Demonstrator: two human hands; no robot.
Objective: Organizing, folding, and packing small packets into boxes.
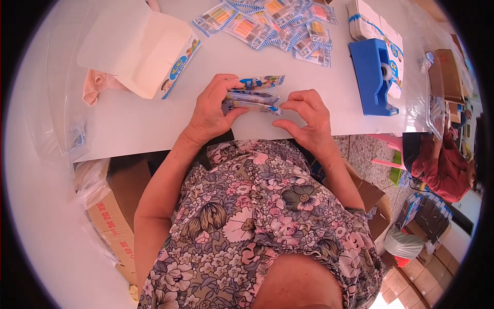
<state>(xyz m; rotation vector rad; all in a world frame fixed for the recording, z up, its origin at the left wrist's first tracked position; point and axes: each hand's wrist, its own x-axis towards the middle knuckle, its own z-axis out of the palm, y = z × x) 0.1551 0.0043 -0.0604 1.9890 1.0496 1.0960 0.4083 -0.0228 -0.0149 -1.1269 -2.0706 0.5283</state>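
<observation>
My left hand (215,105) is closed around a small stack of plastic packets (252,98) near the table's front edge. The packets stand on edge, and their blue-and-white striped ends point right. Beside those ends is my right hand (309,117), its thumb and fingers apart with nothing between them. One of its fingertips is right at the nearest packet's end; whether it touches I cannot tell. Farther back lies a loose pile of clear packets (247,28) holding coloured sticks, with striped blue ends.
A white open carton (154,56) lies at the left over a pink cloth (98,85). To the right stand a blue tape dispenser (371,77) and a stack of flat printed cartons (378,26). A person in a red top (440,170) is at the far right, near cardboard boxes.
</observation>
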